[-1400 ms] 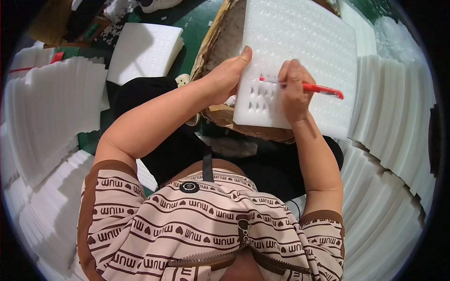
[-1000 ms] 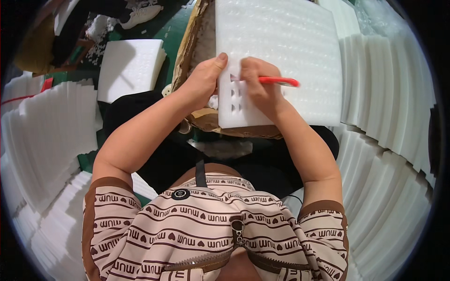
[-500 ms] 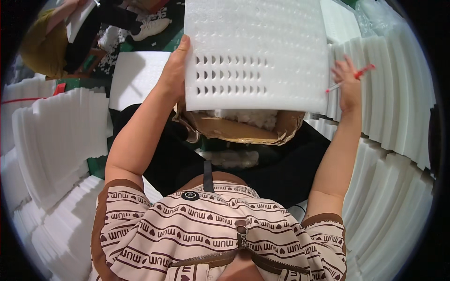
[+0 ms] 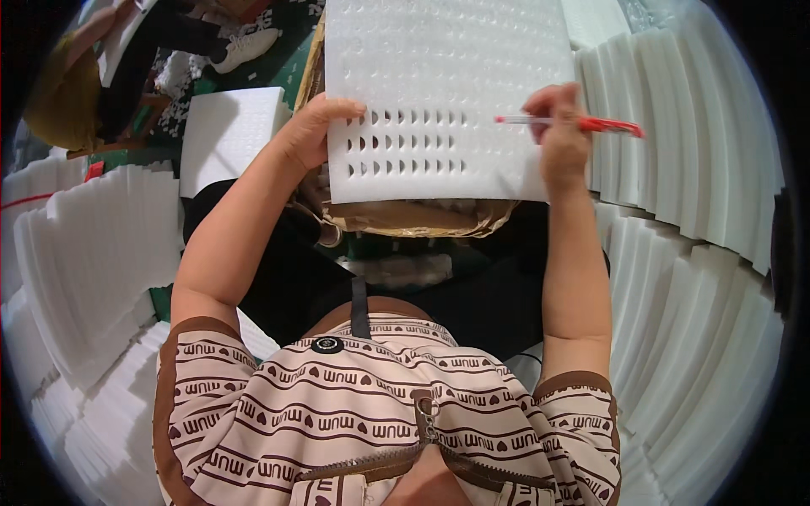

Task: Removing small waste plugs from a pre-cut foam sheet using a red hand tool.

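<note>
A thick white foam sheet (image 4: 422,76) lies over a cardboard box between my knees. Three rows of open half-round holes run across its near left part, and fainter cut outlines cover the rest. My left hand (image 4: 314,128) grips the sheet's left edge, thumb on top beside the first holes and fingers out of sight underneath. Over the sheet's right side, my right hand (image 4: 558,139) holds a red pen (image 4: 612,127) sideways, its tip pointing left toward the sheet. Whether the tip touches the foam I cannot tell.
The torn cardboard box (image 4: 405,221) shows below the sheet. Stacked white foam sheets (image 4: 675,126) rise at my right, with more stacks (image 4: 101,244) at my left. Another foam piece (image 4: 228,135) lies beyond my left arm. A person in a white shoe (image 4: 245,49) sits far left.
My right hand has come in from beyond the sheet's right edge to over its surface, with the pen. My left thumb has moved onto the sheet's top, and the sheet sits slightly further left.
</note>
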The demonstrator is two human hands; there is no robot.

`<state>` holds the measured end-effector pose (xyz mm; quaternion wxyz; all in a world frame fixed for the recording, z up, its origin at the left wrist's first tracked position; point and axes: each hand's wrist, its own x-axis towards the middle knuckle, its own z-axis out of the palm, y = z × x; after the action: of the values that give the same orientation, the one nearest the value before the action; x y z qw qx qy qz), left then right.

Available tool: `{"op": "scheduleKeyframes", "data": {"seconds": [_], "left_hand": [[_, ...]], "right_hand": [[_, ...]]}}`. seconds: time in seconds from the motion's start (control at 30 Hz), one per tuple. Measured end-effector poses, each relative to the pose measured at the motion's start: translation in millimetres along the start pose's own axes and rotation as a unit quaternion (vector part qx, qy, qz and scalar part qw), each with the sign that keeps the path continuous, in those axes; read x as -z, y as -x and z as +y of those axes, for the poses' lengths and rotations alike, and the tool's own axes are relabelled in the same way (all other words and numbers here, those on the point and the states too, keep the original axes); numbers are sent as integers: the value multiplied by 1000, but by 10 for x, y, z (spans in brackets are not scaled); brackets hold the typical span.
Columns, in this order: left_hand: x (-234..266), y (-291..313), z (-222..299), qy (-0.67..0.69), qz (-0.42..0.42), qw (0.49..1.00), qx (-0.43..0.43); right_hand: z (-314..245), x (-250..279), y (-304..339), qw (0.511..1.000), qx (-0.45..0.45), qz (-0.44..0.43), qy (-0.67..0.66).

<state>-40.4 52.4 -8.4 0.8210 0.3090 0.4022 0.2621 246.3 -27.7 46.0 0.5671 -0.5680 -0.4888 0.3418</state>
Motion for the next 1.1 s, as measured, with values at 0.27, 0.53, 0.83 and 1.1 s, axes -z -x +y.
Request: {"op": "scheduleKeyframes", "data": {"seconds": [0.27,0.53,0.83,1.1], "left_hand": [[-75,-3,-26,-16,5,1000,-20],[-165,23,-78,-39,26,998,-46],[-149,-1,-121,-41,47,997,-54],[-183,12,-60,-33,50,997,-50]], "right_hand": [[339,-268,-2,996,-13,60,70],[510,-324,53,974,113,-19,197],[312,-127,74,995,11,-82,46],[429,-186,149,956,123,-137,229]]}}
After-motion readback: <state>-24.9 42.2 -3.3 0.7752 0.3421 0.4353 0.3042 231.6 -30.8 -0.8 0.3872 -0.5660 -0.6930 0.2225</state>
